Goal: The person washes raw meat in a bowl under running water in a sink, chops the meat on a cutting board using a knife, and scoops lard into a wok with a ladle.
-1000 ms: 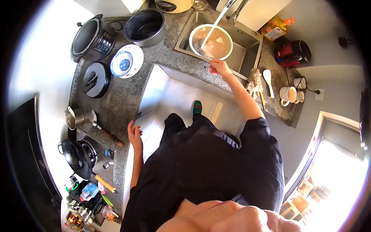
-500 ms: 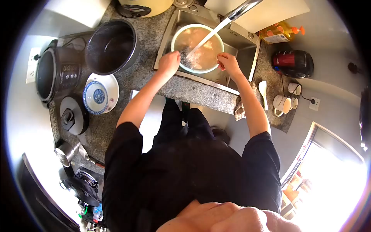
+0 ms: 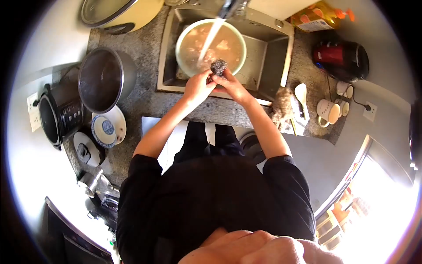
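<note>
Apart a moment ago, the left hand [image 3: 198,91] and the right hand [image 3: 234,88] have met at the upper centre of the frame, fingers of both clamped on a dark grey, round metal-mesh scrubber [image 3: 218,67] by a pale green, round bowl's [image 3: 178,50] near rim.

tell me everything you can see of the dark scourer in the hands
The scourer is a small, roughly round ball, dark grey with lighter glints. Its tangled, coarse surface looks like steel wool, with no handle visible. The right hand grips it from below; the left hand meets it there, though whether its fingers touch the ball is unclear. In this view it overlaps the near rim of the bowl. Its underside is hidden, and wetness cannot be judged.
</note>
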Demonstrator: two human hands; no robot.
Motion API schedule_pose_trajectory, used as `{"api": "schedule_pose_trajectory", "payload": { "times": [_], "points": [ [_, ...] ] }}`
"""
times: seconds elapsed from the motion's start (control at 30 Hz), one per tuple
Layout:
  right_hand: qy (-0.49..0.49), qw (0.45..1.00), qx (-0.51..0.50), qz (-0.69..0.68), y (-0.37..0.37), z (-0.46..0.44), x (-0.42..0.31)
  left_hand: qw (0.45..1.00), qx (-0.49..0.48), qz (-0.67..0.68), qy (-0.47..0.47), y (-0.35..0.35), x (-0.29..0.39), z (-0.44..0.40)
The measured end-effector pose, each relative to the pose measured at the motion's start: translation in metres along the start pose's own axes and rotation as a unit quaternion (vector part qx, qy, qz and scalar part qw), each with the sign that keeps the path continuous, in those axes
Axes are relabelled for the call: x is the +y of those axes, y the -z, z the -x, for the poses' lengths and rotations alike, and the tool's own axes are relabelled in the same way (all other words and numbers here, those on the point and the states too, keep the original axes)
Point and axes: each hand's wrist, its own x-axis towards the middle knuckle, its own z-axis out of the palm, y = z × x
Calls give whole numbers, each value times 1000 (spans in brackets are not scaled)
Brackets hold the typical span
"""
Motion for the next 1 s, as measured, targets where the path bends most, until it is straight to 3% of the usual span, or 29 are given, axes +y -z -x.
{"api": "schedule_pose_trajectory", "payload": {
  "times": [0.1,0.17,0.23,0.27,0.3,0.33,0.37,0.4,0.43,0.47,0.5,0.53,0.6,0.63,0.7,0.77,0.83,0.87,0.93,0.97,1.0],
  "points": [
    [-28,990,23,-140,23,-6,1,1000,-20,-1,11,-23,23,-7],
    [-24,978,60,-200,44,-1,-7,998,-16,50,-33,-32,30,-11],
    [59,979,186,-51,61,15,-36,995,-31,81,-40,-32,42,-6],
    [139,963,215,89,79,24,-50,992,-43,110,-45,-30,45,-2],
    [193,938,249,144,82,40,-73,992,-44,113,-37,-31,39,0],
    [205,890,289,286,99,52,-87,993,-40,108,-33,-29,31,2],
    [207,860,329,332,111,65,-98,995,-53,86,-14,-27,20,2],
    [176,834,313,419,122,80,-116,996,-65,64,7,-23,9,4],
    [215,708,366,564,138,88,-112,997,-44,63,16,-19,-1,6],
    [116,701,341,616,145,99,-121,999,-23,34,20,-15,-11,6],
    [89,650,338,675,168,103,-110,999,-7,24,31,-10,-24,6],
    [-10,618,330,714,178,108,-106,999,8,14,43,-4,-37,5],
    [-119,586,351,720,185,117,-101,998,41,-5,36,10,-59,-2],
    [-116,588,347,721,184,117,-99,996,54,-55,51,22,-55,-7],
    [-31,535,360,764,182,117,-91,984,87,-150,30,31,-67,-24],
    [28,541,347,766,152,106,-93,971,107,-215,7,30,-73,-48],
    [88,577,301,754,122,90,-83,908,193,-346,-139,16,-67,-76],
    [125,603,262,743,110,80,-75,908,194,-346,-136,-1,-83,-87],
    [123,586,197,777,88,59,-57,922,141,-344,-111,-32,-117,-98],
    [135,605,181,764,81,54,-50,925,125,-343,-102,-37,-123,-100],
    [147,624,166,749,77,53,-46,956,42,-284,-64,-31,-115,-102]
  ]
}}
